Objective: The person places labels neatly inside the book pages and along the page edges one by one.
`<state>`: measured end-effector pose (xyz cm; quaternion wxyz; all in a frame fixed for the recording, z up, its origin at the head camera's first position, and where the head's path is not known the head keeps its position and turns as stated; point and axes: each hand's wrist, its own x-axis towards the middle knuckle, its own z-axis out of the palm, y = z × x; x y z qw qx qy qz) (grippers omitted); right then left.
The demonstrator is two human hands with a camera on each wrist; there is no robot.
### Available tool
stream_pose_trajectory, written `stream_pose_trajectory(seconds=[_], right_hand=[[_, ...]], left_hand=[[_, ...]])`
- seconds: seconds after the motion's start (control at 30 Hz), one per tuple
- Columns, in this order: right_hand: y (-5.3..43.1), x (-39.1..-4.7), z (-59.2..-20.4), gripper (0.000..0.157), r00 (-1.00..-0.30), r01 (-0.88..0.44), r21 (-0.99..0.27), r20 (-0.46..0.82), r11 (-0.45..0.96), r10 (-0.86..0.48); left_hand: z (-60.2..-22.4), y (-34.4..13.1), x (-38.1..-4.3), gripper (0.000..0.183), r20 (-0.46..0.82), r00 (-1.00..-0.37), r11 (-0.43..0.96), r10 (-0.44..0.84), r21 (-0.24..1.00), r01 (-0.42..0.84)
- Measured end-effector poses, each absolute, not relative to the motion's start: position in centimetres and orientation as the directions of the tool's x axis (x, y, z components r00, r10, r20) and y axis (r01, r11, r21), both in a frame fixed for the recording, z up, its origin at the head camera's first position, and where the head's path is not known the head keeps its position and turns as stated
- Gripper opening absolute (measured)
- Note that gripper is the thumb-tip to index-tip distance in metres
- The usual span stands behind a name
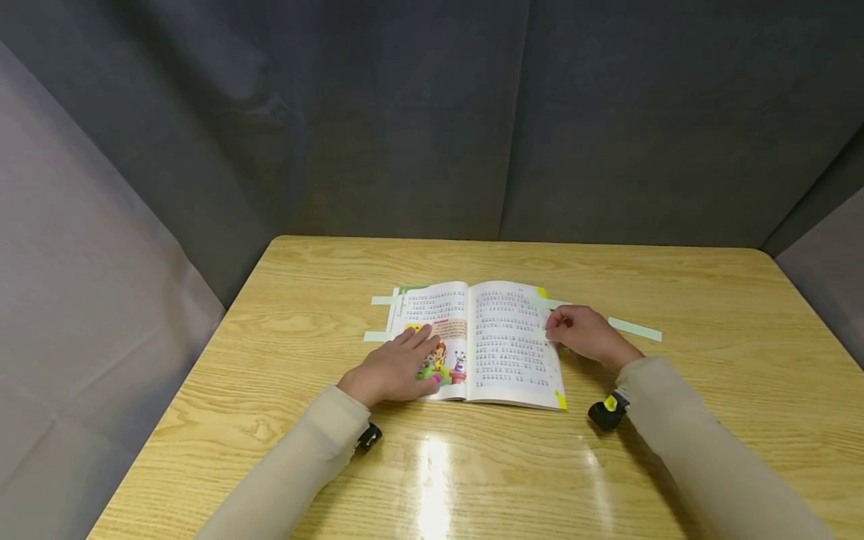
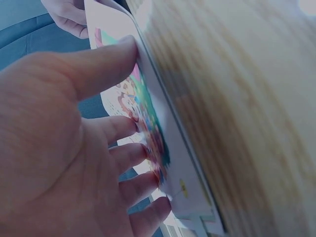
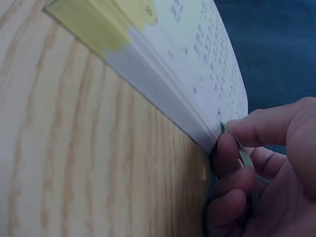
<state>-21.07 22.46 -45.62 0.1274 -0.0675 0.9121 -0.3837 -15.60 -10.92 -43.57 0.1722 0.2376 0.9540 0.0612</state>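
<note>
An open book (image 1: 509, 360) with printed text lies on the wooden table. My left hand (image 1: 394, 369) rests on its left page with fingers spread, partly covering a colourful cartoon picture (image 1: 440, 356). At the outer edge of the right page, my right hand (image 1: 587, 334) pinches a thin pale green strip (image 3: 245, 157) between thumb and fingers. The strip's near end meets the page edge in the right wrist view; the rest is partly hidden by the fingers. Spread fingertips (image 2: 127, 126) touch the picture page in the left wrist view.
Two pale green strips, an upper one (image 1: 383, 300) and a lower one (image 1: 376, 336), stick out past the book's left side. Another strip (image 1: 634, 328) lies on the table (image 1: 270, 390) at right. A dark curtain (image 1: 405, 120) hangs behind the table's far edge.
</note>
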Motion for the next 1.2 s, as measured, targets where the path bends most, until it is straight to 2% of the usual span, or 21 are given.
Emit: stream_pose_trajectory(seconds=[0.37,0.57,0.8,0.97,1.2], right_hand=[[22.1,-21.2,-45.7,0.014,-0.966,-0.034,-0.658,-0.171,0.752,-0.194],[21.7,-20.9,-45.3,0.014,-0.975,-0.050,-0.551,-0.155,0.833,-0.161],[20.9,-20.1,-44.5,0.006,-0.968,-0.249,-0.319,0.040,0.914,-0.249],[20.3,-19.6,-44.3,0.010,-0.935,-0.355,-0.262,0.090,0.897,-0.343],[20.2,-19.4,-44.3,0.007,-0.910,-0.408,-0.192,0.165,0.893,-0.380]], left_hand=[[-43.4,-10.8,-15.4,0.075,-0.308,-0.829,0.883,0.467,0.203,0.423],[-43.3,-10.7,-15.4,0.075,-0.309,-0.825,0.880,0.474,0.199,0.431],[-43.4,-10.7,-15.5,0.076,-0.314,-0.825,0.882,0.470,0.194,0.429],[-43.4,-10.7,-15.5,0.076,-0.313,-0.825,0.882,0.471,0.191,0.431],[-43.5,-10.8,-15.6,0.075,-0.310,-0.823,0.880,0.475,0.192,0.435]])
